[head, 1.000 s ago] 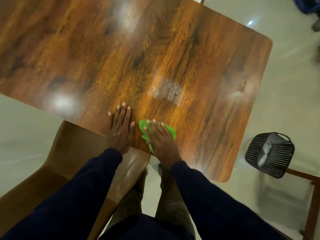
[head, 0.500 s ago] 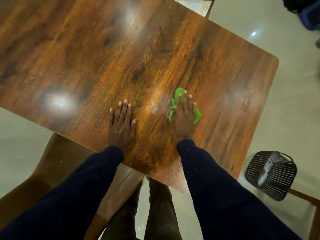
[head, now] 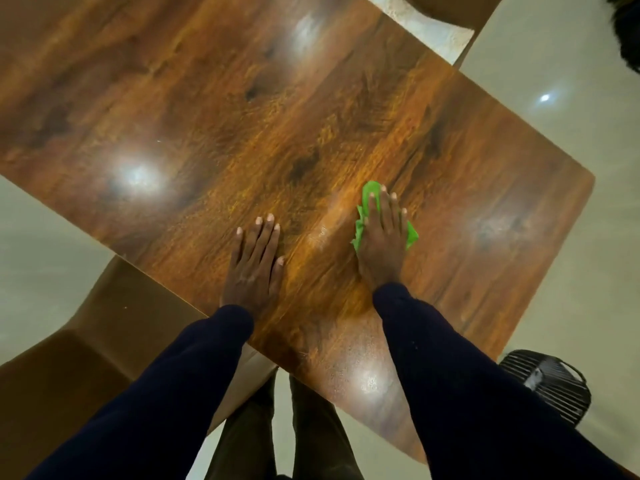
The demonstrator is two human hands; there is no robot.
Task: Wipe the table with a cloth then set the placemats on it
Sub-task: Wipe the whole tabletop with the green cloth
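Note:
A glossy brown wooden table (head: 242, 116) fills most of the view. My right hand (head: 382, 240) lies flat, fingers straight, pressing a small green cloth (head: 370, 192) onto the tabletop near its right end. Green edges of the cloth stick out past the fingertips and on both sides of the palm. My left hand (head: 254, 263) rests flat on the wood to the left, fingers straight, holding nothing. No placemats are in view.
A brown chair (head: 86, 341) stands at the table's near edge on the left. Another chair back (head: 450, 8) shows at the far side. A black wire basket (head: 550, 386) sits on the pale floor at the lower right.
My right hand has pushed the green cloth away from the near edge and to the right across the table. My left hand has stayed flat in place.

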